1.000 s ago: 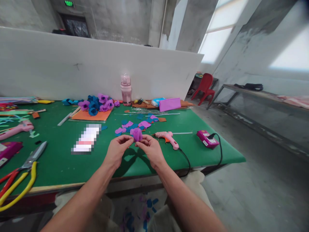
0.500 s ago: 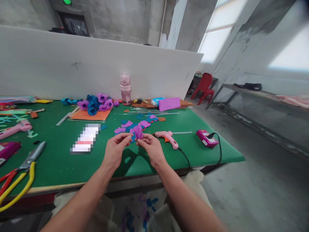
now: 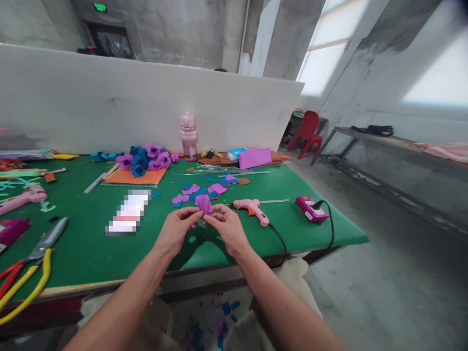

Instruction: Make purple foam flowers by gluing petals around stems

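Lowered slightly: purple bud (image 3: 204, 203), now pinched between left hand (image 3: 178, 230) and right hand (image 3: 227, 227), seemingly pressing a petal closed.

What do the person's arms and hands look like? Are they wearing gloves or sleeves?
No gloves and no sleeves show. The left hand and the right hand are both bare, and both forearms are bare all the way down to the bottom edge of the picture. No watch, ring, bracelet or other marking shows on either wrist or on the fingers. Light, beige-coloured clothing shows on the lap below the arms.
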The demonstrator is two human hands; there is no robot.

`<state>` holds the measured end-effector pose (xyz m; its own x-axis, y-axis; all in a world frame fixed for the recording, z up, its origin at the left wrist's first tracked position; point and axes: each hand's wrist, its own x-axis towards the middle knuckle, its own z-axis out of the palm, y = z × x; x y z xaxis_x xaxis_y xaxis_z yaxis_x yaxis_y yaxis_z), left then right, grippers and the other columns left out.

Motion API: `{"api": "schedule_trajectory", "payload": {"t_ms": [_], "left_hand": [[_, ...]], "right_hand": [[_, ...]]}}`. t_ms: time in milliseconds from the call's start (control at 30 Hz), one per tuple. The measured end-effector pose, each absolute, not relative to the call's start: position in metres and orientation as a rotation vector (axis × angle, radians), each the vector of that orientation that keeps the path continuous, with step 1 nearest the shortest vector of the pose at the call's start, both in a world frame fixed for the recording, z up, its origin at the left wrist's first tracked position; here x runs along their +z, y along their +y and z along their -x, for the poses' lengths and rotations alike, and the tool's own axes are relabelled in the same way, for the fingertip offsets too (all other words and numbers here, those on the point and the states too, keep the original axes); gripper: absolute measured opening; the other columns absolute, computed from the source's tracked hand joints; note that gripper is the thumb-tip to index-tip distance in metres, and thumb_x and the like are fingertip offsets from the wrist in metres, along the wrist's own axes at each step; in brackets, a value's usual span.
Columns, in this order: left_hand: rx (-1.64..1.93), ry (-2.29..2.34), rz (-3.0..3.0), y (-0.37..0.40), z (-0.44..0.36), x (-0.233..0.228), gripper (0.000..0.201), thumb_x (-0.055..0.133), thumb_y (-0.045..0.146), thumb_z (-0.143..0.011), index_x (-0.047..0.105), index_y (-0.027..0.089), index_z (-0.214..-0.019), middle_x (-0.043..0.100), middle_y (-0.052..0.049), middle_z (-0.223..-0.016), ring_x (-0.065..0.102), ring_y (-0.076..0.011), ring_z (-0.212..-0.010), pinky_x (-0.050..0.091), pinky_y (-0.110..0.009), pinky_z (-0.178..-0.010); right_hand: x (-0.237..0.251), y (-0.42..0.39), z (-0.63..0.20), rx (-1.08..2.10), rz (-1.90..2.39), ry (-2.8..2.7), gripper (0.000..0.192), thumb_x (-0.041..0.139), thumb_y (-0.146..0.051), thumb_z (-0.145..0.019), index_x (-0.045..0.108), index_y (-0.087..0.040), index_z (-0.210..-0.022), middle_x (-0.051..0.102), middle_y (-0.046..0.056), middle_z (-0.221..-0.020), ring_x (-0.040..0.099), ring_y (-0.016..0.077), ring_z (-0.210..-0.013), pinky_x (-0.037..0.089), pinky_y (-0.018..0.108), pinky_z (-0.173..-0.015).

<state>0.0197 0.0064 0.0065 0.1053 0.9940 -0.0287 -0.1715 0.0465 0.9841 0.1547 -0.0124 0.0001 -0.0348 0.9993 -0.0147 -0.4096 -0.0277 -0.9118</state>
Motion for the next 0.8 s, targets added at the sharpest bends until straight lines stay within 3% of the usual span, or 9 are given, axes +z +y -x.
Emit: {"api": "schedule_trajectory", "payload": {"t_ms": [433,667,800], "left_hand": [[1.155,0.948,-0.951,0.006,-0.022,0.006,0.026,0.079,0.029,-0.058,0.066,0.013,-0.074,0.059,0.001,-0.067,0.049,-0.0059,-0.054,0.038,-0.019,-0.052],[1.239,0.949,-0.940,0.004,-0.028,0.006,0.027,0.079,0.028,-0.057,0.062,0.013,-0.073,0.056,0.002,-0.067,0.049,-0.0056,-0.055,0.038,-0.018,-0.051],[1.294,0.927,-0.883,0.003,-0.030,0.007,0.030,0.080,0.026,-0.055,0.059,0.014,-0.073,0.055,0.003,-0.067,0.049,-0.0057,-0.055,0.039,-0.018,-0.052]], "right_hand": [[-0.001,-0.013,-0.152,1.334,0.925,-0.952,0.030,0.073,-0.030,-0.062,0.059,-0.019,-0.086,0.066,-0.003,-0.066,0.062,0.0121,-0.059,0.049,0.025,-0.065],[-0.005,-0.017,-0.148,0.910,1.083,-1.188,0.013,0.061,-0.027,-0.075,0.063,-0.020,-0.085,0.067,0.002,-0.077,0.063,0.0162,-0.069,0.050,0.028,-0.067],[-0.005,-0.026,-0.147,0.593,1.214,-1.481,0.022,0.052,-0.025,-0.083,0.064,-0.024,-0.102,0.068,0.006,-0.095,0.062,0.0202,-0.086,0.046,0.033,-0.083]]}}
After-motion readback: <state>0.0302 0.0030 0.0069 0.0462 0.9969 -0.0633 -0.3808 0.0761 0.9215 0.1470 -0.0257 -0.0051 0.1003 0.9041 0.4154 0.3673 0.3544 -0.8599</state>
